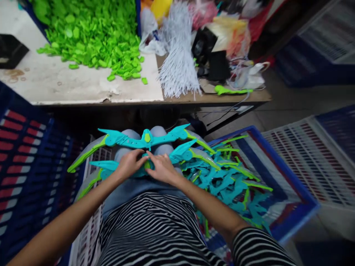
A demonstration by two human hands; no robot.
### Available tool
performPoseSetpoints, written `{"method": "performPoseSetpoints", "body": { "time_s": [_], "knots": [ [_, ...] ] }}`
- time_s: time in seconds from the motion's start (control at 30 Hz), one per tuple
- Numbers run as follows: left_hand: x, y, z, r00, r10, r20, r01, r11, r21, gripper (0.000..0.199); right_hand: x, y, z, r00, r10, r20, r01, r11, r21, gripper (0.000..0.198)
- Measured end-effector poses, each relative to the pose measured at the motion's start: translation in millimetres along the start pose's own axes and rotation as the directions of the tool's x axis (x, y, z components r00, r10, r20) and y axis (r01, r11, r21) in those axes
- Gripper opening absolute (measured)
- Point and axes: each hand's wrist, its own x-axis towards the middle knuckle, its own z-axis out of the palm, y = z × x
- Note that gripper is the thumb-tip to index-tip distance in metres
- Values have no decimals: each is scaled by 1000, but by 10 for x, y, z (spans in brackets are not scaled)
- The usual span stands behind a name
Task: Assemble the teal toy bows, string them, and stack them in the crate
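Two toy bows of turquoise, green and grey plastic lie across my lap. The farther toy bow (163,140) spans both knees, with a green patch at its centre. My left hand (130,163) and my right hand (163,168) meet at the middle of the nearer toy bow (181,151), fingertips pinched on its centre piece. The hands cover most of that centre, and a little green shows between them. Whether a smaller part sits between the fingertips, I cannot make out.
Many more toy bows (219,177) fill a blue-rimmed crate (301,207) at my right. On the table (91,90) ahead are a heap of small green pieces (94,40), a bundle of white strings (179,55) and plastic bags. A blue basket (24,177) stands at the left.
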Motion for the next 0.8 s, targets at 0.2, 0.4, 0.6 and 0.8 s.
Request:
{"method": "performPoseSetpoints", "body": {
  "time_s": [0.2, 0.4, 0.6, 0.8],
  "knots": [
    [349, -19, -40, 916, 198, -350, -73, 938, 339, 42, 212, 119, -272, 970, -106, -218, 116, 993, 33, 29],
    [260, -141, 71, 916, 178, -360, 25, 870, 492, 41, 669, 1082, -1459, 711, 311, -631, -404, 915, -4, 35],
    [198, -193, 88, 892, 244, -380, -3, 845, 535, 43, 1099, 1452, -2102, 827, 329, -456, -500, 801, -329, 33],
    [179, -142, -50, 868, 282, -410, -59, 877, 477, 34, 963, 1518, -2150, 845, 336, -415, -479, 821, -311, 30]
  ]
}}
